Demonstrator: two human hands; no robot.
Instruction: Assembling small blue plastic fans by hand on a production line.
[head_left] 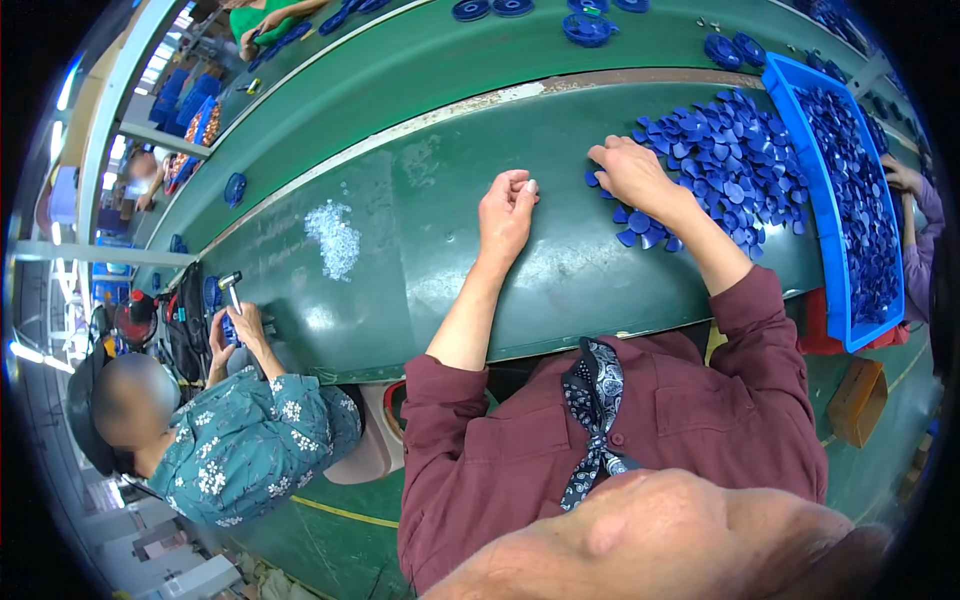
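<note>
My left hand is closed above the green work surface, thumb against the bent fingers. Something small and pale shows at the thumb tip; I cannot make out what it is. At the left edge of a loose pile of blue curved plastic pieces, my right hand reaches down with its fingers bent. A blue plastic piece is at its fingertips, partly hidden by the hand. Farther left lies a small heap of clear little parts, apart from both hands.
A blue tray full of similar pieces stands at the right. Behind runs a green conveyor belt with round blue parts. At the left, a co-worker holds a hammer. A cardboard box is at the lower right.
</note>
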